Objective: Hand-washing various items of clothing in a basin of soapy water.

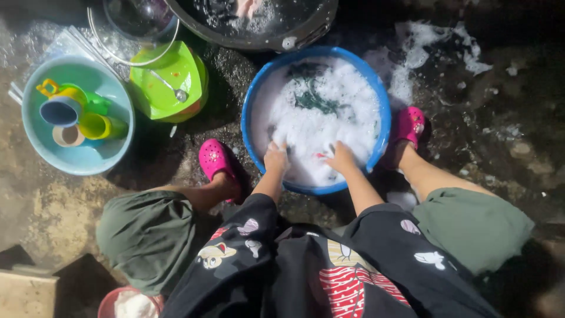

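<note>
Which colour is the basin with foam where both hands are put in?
Blue. The basin shows its blue rim all around the white foam in the head view.

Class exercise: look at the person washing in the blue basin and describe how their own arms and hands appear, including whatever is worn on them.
Both forearms are bare below wide black sleeves printed with small cartoon figures and pale shell shapes. The left hand and right hand wear no gloves; the fingertips are hidden in white foam in the blue basin. No rings, watch or bracelets can be made out.
</note>
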